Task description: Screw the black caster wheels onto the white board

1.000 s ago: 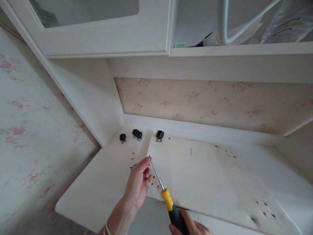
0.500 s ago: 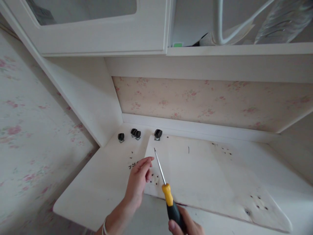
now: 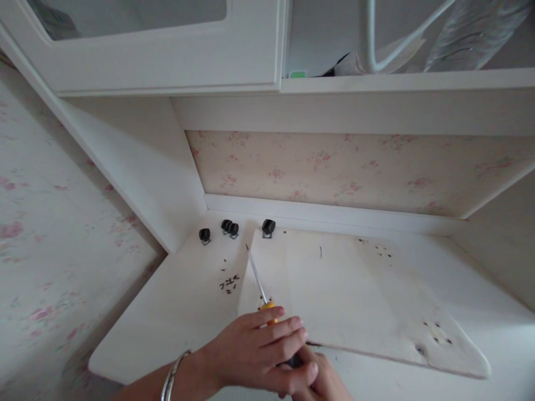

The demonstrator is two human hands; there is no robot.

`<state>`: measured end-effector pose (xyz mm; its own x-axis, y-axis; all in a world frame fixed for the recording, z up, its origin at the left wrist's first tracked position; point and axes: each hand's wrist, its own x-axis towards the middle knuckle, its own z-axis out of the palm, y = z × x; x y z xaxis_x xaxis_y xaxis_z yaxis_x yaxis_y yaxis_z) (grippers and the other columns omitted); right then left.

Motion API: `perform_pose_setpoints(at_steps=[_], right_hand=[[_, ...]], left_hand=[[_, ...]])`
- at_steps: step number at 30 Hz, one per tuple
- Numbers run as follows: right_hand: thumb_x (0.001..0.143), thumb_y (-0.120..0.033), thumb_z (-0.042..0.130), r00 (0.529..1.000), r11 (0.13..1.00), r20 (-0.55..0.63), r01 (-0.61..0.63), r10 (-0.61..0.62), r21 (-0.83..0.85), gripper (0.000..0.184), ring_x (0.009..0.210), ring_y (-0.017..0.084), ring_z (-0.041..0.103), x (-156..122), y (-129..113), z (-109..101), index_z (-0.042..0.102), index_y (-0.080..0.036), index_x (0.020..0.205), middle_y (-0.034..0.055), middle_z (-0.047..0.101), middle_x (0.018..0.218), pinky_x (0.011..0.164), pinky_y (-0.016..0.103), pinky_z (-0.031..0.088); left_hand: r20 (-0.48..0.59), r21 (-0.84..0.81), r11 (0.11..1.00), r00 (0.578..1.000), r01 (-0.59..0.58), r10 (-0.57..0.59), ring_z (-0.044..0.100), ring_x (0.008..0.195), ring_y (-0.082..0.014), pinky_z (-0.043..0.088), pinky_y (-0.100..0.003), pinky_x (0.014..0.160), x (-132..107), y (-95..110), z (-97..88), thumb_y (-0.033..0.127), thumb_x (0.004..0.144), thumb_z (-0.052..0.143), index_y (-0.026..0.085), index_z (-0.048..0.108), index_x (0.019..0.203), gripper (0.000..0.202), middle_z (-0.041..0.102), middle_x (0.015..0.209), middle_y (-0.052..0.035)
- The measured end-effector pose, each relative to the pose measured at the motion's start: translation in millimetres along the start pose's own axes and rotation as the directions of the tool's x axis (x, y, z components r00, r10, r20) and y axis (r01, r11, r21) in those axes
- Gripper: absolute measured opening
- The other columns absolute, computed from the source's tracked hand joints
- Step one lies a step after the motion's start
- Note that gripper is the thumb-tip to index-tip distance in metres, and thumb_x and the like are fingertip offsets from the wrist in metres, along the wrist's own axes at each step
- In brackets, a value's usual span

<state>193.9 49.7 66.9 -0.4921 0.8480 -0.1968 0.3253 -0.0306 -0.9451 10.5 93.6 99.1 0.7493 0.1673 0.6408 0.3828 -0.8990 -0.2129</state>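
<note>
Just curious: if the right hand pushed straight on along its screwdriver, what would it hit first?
Likely the pair of black castors just past the screwdriver, though depth is unclear.

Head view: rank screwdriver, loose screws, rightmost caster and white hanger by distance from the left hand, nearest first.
1. screwdriver: handle under the left hand.
2. loose screws: on the desk, left of the board.
3. rightmost caster: at the back.
4. white hanger: up on the shelf.

No text, label or number can be read anywhere in this view
</note>
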Motion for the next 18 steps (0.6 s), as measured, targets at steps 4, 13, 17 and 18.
perform_pose_setpoints(at_steps=[4,13,17,18], right_hand=[[0.089,-0.043,0.044,0.998,0.997,-0.024,0.063,-0.064,-0.042,0.038,0.079,0.022,0.067,-1,-10,-3,0.058,-0.017,0.112,0.0119,0.072,0.095,0.071,0.032,0.051],[0.095,-0.065,0.033,0.999,0.999,-0.029,0.041,-0.042,-0.013,0.064,0.071,0.018,0.059,-10,-32,-18,0.046,-0.022,0.141,0.0062,0.068,0.091,0.072,0.031,0.048],[0.094,-0.072,0.026,0.996,0.994,-0.030,-0.085,0.087,0.073,0.071,0.068,0.015,0.057,-16,-17,-17,0.048,-0.021,0.138,0.0076,0.065,0.100,0.076,0.031,0.049],[0.093,-0.072,0.026,0.992,0.989,-0.034,-0.120,0.123,0.084,0.070,0.069,0.015,0.058,-18,-12,-16,0.052,-0.022,0.135,0.0071,0.066,0.099,0.077,0.031,0.049]], left_hand=[[-0.070,-0.041,0.997,0.996,0.060,-0.063,0.060,0.099,-0.0146,0.052,-0.031,0.094,3,0,5.1,0.033,0.082,0.068,0.028,0.060,0.102,0.023,0.066,0.098,0.0014],[-0.212,-0.116,0.979,0.958,0.171,-0.192,0.059,0.075,-0.0143,0.052,-0.032,0.078,30,-33,-16.9,0.029,0.085,0.060,0.019,0.058,0.094,0.014,0.062,0.077,-0.0003],[-0.345,-0.271,0.930,0.877,0.248,-0.334,0.059,0.083,-0.0149,0.052,-0.032,0.078,31,-74,-22.7,0.008,0.080,0.063,0.023,0.059,0.097,0.024,0.060,0.090,-0.0008],[-0.430,-0.343,0.891,0.794,0.296,-0.429,0.058,0.085,-0.0148,0.051,-0.031,0.077,33,-85,-22.9,0.003,0.078,0.064,0.024,0.057,0.100,0.031,0.059,0.092,-0.0007]])
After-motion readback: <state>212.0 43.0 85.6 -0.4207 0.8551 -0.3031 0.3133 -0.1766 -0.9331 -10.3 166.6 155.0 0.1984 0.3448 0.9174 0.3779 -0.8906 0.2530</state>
